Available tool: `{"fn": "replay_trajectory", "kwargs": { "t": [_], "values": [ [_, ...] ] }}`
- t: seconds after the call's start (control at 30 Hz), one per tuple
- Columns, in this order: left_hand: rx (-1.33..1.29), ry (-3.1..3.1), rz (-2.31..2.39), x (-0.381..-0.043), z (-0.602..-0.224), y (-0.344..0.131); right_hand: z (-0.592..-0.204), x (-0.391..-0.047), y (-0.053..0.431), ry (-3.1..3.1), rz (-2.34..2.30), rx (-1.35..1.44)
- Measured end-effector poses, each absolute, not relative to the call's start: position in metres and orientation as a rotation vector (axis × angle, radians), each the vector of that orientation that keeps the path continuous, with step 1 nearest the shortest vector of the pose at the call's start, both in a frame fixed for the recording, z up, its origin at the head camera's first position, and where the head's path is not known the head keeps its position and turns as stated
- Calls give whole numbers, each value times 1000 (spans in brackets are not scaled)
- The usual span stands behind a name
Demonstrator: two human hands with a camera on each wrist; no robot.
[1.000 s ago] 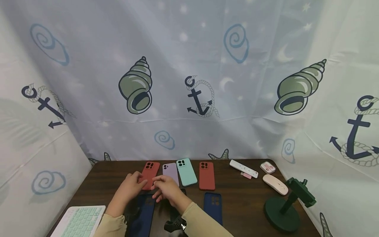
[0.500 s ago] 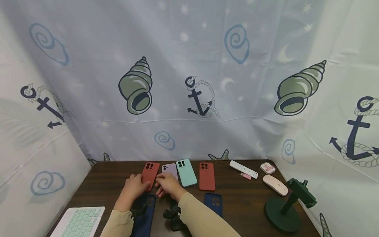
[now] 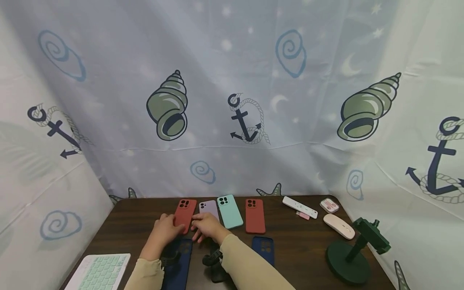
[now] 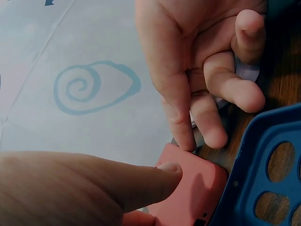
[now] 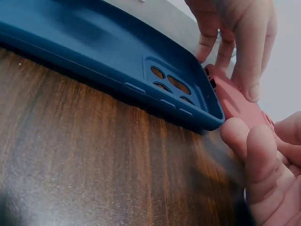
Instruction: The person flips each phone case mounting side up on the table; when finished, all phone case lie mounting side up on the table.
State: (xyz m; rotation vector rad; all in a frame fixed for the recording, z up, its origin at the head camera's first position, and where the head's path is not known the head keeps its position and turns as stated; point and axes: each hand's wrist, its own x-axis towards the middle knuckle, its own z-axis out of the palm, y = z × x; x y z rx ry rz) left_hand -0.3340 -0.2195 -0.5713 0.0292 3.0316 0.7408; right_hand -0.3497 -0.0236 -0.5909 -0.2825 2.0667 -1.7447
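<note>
In the head view a red phone case (image 3: 185, 212) lies at the back left of the table between both hands. My left hand (image 3: 165, 233) holds its near left part, the thumb (image 4: 162, 178) lying on its face and fingers along the side edge. Beside its other edge is my right hand (image 3: 208, 226), with loosely bent fingers; in the left wrist view one fingertip (image 4: 188, 145) is right at the case's end. A dark blue phone case (image 5: 108, 56), open side up, lies close against the red one, partly under the left wrist in the head view.
Behind the right hand are a lilac phone case (image 3: 209, 207) and a mint one (image 3: 230, 212). Further right lie a second red case (image 3: 255, 216), another blue case (image 3: 263, 249), a white remote (image 3: 300, 207), a mouse (image 3: 339, 226) and a green stand (image 3: 349, 262). A keyboard (image 3: 103, 272) sits front left.
My left hand has moved right onto the red case and taken hold of its near part. The right hand has shifted slightly right and lowered beside it. The other cases stay in place.
</note>
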Motion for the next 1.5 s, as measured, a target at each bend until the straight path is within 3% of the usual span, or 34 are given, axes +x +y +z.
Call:
{"fn": "replay_trajectory", "kwargs": {
  "t": [0.6,1.17,1.5],
  "values": [
    [90,3010,750,-335,-573,-217,-597,-355,-22,1990,-1820,-291],
    [-36,3040,814,-335,-577,-206,-598,-354,-21,1921,-1896,-326],
    [-20,2865,1046,-335,-563,-213,-597,-354,-20,1891,-1918,-296]
  ]
}}
